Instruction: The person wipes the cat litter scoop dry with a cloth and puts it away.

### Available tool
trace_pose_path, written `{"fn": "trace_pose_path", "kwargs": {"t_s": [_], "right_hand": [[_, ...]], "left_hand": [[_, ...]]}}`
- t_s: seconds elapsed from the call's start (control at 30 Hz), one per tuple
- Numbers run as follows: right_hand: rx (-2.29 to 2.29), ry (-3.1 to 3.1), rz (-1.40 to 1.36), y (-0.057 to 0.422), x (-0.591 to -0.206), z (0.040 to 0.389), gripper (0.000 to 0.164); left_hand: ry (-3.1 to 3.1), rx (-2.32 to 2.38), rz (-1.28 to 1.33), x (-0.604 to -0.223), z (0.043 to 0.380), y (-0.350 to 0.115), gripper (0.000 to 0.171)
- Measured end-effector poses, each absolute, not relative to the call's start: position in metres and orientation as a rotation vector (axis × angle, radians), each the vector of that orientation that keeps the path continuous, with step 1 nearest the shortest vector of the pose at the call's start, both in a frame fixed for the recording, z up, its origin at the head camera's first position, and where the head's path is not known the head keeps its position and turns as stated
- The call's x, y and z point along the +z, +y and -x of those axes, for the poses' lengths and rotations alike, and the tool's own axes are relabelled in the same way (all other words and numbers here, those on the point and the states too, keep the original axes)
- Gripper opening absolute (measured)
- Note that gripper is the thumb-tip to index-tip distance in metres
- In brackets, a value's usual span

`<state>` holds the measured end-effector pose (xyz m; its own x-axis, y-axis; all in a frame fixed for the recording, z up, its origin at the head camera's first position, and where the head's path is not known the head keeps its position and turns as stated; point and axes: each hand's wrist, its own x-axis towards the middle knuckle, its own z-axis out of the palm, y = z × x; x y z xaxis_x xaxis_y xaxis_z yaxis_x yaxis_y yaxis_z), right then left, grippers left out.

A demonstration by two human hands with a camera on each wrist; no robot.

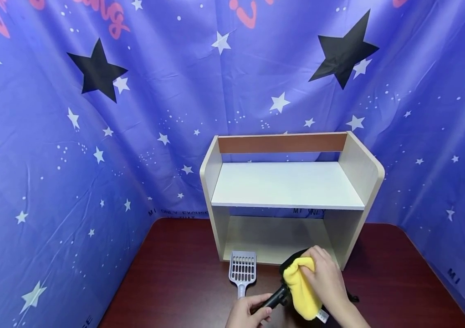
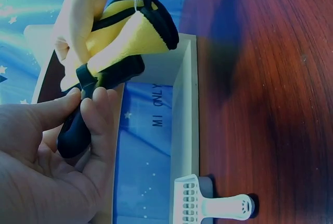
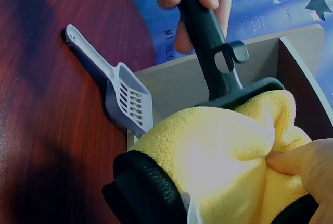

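Observation:
My left hand (image 1: 249, 312) holds a black-handled tool (image 1: 275, 298) by its handle, with the thumb and fingers around it. Its broad black head is largely covered by a yellow cloth (image 1: 304, 291), so the tool's exact kind cannot be told. The fluffy cloth has black edging, a hanging loop and a white tag. Thumb and fingers of my right hand (image 1: 326, 278) pinch the cloth against the tool's head. In the right wrist view, a small hook-like piece sticks out from the handle (image 3: 208, 41) near the head.
A grey slotted litter scoop (image 1: 243, 269) lies left of the hands, its head by the front edge of a two-level wooden shelf (image 1: 287, 184). The shelf stands at the back of the dark red table (image 1: 175, 273). A blue star-patterned curtain (image 1: 166, 91) surrounds the table.

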<state>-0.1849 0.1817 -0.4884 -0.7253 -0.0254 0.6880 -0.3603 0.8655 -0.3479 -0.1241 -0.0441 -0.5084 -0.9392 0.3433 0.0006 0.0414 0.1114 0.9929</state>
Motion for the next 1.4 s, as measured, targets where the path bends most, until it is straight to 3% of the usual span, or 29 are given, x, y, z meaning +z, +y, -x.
{"fn": "trace_pose_path", "kwargs": {"t_s": [1.4], "right_hand": [[0.702,-2.272,-0.165,0.218,-0.485,0.191,0.030]], "left_hand": [[2.199,1.902,-0.502,-0.516,0.125,-0.062,0.030]]}}
